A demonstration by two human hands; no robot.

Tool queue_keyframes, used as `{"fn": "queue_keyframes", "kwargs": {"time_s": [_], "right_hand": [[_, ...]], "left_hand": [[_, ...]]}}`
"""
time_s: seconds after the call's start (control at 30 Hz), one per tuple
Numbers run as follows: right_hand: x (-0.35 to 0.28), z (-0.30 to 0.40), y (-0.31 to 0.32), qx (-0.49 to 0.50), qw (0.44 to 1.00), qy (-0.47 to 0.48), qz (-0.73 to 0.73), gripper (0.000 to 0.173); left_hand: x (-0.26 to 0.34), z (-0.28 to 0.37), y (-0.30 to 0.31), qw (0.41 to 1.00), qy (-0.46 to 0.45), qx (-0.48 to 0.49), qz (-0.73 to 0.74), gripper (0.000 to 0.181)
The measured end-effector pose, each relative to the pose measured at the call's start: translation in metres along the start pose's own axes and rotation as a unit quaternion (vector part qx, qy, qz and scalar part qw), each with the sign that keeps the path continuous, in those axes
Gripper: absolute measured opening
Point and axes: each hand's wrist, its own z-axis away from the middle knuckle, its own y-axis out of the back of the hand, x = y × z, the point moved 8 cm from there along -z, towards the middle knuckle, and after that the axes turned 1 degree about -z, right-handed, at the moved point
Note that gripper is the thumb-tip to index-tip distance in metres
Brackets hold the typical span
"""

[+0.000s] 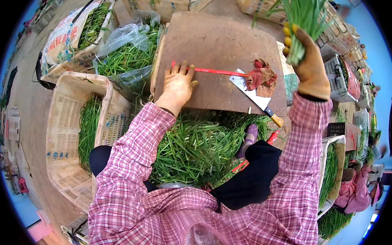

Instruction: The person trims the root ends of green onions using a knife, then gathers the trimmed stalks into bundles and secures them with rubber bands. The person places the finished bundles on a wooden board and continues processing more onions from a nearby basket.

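Observation:
My left hand [179, 84], in a tan glove, lies palm down on the brown board [212, 35], its fingers spread at the left end of a flat red strap [217, 71]. Raised at the right, my right hand [303, 58], gloved in tan with yellow fingertips, grips a bunch of long green leafy stalks [308, 19] by its pale ends. On the board's right side, a cleaver [253, 95] lies with its handle [276, 119] over the near edge. A crumpled red and brown cloth [262, 78] covers part of the blade and the strap's right end.
Loose green leaves [195, 148] are heaped below the board. A plastic crate [74, 128] with greens stands at the left, behind it a plastic bag [131, 39] of leaves and a covered basket [66, 40]. More crates [332, 172] line the right, where a co-worker's plaid sleeve [358, 193] shows.

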Motion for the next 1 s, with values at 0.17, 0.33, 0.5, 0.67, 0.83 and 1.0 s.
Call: {"fn": "queue_keyframes", "kwargs": {"time_s": [0.17, 0.33, 0.5, 0.67, 0.83, 1.0], "right_hand": [[0.095, -0.023, -0.054, 0.045, 0.994, -0.065, 0.078, 0.026], [0.275, 0.018, -0.064, 0.023, 0.945, -0.301, 0.126, 0.021], [0.268, 0.024, -0.064, -0.044, 0.947, -0.215, 0.233, 0.047], [0.222, 0.031, -0.046, -0.024, 0.84, -0.135, 0.525, 0.073], [0.258, 0.051, -0.032, 0.039, 0.938, -0.156, 0.306, 0.062], [0.224, 0.052, -0.039, 0.006, 0.854, -0.093, 0.512, 0.045]], "left_hand": [[0.0, 0.007, 0.005, 0.999, -0.001, 0.048, -0.002, 0.057], [-0.02, 0.008, 0.01, 0.998, -0.026, 0.059, -0.003, 0.053], [-0.033, 0.01, 0.012, 0.991, -0.049, 0.116, 0.052, 0.038], [-0.055, 0.023, 0.024, 0.949, -0.02, 0.254, 0.187, 0.027], [-0.029, 0.015, 0.001, 0.896, 0.1, 0.146, 0.406, 0.039], [-0.037, 0.005, 0.007, 0.888, 0.082, 0.126, 0.435, 0.04]]}}
